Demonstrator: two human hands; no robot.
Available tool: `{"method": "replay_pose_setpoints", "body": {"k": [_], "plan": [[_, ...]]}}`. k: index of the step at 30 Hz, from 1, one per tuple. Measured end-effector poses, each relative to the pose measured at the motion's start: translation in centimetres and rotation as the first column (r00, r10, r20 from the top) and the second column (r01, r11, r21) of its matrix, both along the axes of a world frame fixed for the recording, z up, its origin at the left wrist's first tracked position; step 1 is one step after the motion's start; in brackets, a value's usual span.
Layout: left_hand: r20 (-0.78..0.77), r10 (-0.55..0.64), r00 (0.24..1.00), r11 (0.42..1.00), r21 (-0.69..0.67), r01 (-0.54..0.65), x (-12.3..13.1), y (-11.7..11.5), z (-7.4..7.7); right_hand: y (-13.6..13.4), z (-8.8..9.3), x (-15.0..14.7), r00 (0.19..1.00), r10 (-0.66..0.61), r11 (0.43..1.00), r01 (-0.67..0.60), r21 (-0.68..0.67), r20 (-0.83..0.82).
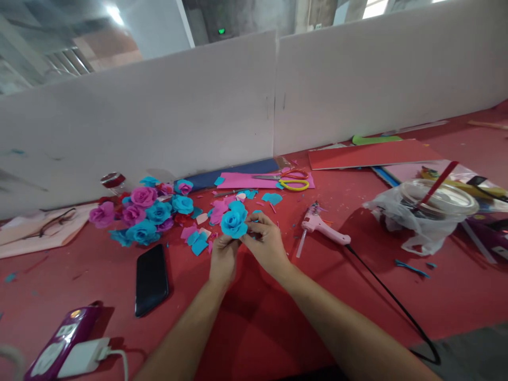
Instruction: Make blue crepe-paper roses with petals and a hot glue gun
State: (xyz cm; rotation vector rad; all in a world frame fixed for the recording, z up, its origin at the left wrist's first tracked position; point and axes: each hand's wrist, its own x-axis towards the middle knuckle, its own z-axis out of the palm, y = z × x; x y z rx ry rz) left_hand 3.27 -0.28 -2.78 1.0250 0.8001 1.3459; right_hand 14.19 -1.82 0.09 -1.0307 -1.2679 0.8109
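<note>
A blue paper rose (234, 222) is held over the red table (278, 296) between both my hands. My left hand (223, 257) pinches it from below, fingers closed on its base. My right hand (265, 239) grips its right side, fingers curled against the petals. Loose blue and pink paper scraps (197, 241) lie just left of my hands. A pile of finished blue and pink paper roses (145, 214) sits farther left.
A pink glue gun (323, 228) with a black cord lies to the right. Scissors (291, 180) rest on pink paper behind. A black phone (151, 279), a purple power bank (63, 338), glasses (55, 222), a bagged plastic cup (432, 203) and coloured sheets (369, 154) surround; white boards (198, 116) wall the back.
</note>
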Motion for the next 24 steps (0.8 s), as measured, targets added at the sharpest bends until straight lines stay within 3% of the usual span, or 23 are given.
{"method": "replay_pose_setpoints", "body": {"k": [5,8,12,16,24], "plan": [[0.108,-0.002,0.994,0.986,-0.165,0.020,-0.2,0.6,0.9,0.3,0.3,0.5,0.982,-0.071,0.996,0.079,-0.039,0.178],[0.131,-0.024,0.991,0.974,-0.219,0.053,-0.4,0.8,1.3,0.6,0.5,0.9,0.978,-0.066,0.994,0.081,-0.069,0.197],[0.099,-0.076,0.992,0.975,-0.203,0.095,-0.2,0.5,1.6,0.7,0.6,0.9,0.989,-0.080,0.989,0.094,-0.110,0.121],[0.092,-0.075,0.993,0.977,-0.193,0.092,0.2,0.1,1.4,0.5,0.9,0.9,0.980,-0.157,0.986,0.163,-0.042,0.123],[0.036,-0.133,0.990,0.985,-0.108,0.137,-0.1,0.1,1.2,0.7,0.8,1.4,0.979,-0.160,0.986,0.165,-0.025,0.129]]}}
